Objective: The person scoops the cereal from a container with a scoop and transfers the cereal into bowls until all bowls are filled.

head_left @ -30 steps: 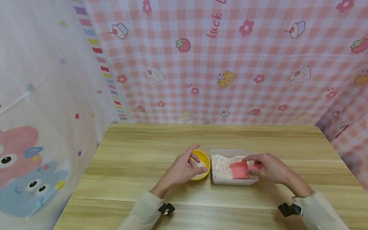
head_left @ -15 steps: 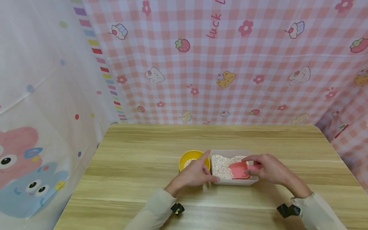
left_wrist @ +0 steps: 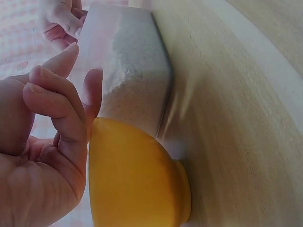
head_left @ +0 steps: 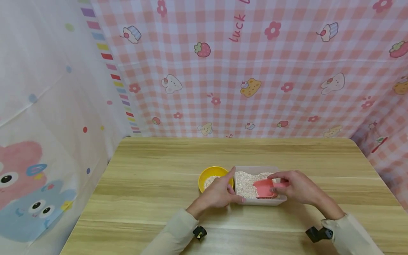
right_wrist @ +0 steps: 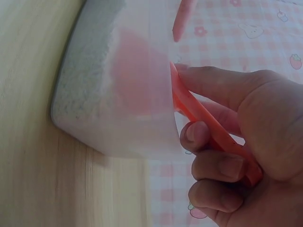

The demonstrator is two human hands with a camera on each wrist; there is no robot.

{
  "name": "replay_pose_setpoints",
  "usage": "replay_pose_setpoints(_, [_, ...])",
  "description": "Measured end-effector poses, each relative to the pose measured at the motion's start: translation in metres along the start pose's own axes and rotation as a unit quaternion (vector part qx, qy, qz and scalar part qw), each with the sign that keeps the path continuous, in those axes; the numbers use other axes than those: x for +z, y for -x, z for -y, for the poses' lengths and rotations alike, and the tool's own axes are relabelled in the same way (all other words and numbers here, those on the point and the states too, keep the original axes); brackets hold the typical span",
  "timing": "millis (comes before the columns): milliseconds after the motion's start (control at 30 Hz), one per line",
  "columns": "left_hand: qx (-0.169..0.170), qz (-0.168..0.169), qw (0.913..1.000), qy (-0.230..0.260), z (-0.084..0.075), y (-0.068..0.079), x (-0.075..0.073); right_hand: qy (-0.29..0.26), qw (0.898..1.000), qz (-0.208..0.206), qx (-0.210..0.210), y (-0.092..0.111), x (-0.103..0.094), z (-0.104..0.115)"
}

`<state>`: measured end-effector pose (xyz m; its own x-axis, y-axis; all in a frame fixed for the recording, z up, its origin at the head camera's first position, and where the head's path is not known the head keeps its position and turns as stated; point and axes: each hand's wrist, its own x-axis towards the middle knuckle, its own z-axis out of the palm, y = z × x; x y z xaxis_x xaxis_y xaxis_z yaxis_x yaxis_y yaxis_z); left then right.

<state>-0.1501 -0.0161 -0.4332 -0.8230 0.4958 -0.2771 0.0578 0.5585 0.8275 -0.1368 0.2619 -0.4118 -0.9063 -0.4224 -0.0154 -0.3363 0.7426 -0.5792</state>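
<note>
A pink scoop (head_left: 264,188) lies in the pale oat-like flakes (head_left: 246,182) of a translucent plastic box (head_left: 262,202). My right hand (head_left: 298,187) holds its handle (right_wrist: 206,116) from the right, thumb and fingers curled around it. At the box's left end, my left hand (head_left: 216,193) spans the side, one finger at the far left corner and the thumb on the near rim. Its other fingers are bent in the left wrist view, close beside a yellow bowl (left_wrist: 132,175). That bowl also holds flakes and is partly hidden behind the left hand in the head view.
Both containers stand side by side on a wooden table (head_left: 165,159). A pink checked cloth (head_left: 242,63) hangs behind it, and a white printed cloth (head_left: 63,106) hangs at the left. A small black device (head_left: 199,232) sits at the left wrist.
My left hand has moved right, from over the yellow bowl to the left end of the plastic box. My right hand and the scoop have stayed almost still.
</note>
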Motion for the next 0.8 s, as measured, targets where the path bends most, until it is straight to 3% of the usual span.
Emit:
replay_pose_setpoints(300, [-0.005, 0.003, 0.9999, 0.016, 0.0002, 0.0012, 0.0003, -0.017, 1.000, 0.000, 0.023, -0.0010, 0.0014, 0.0039])
replay_pose_setpoints(800, [-0.006, 0.004, 0.9998, 0.017, 0.0013, 0.0017, 0.0007, -0.043, 0.999, -0.007, 0.009, -0.0004, 0.0029, 0.0022])
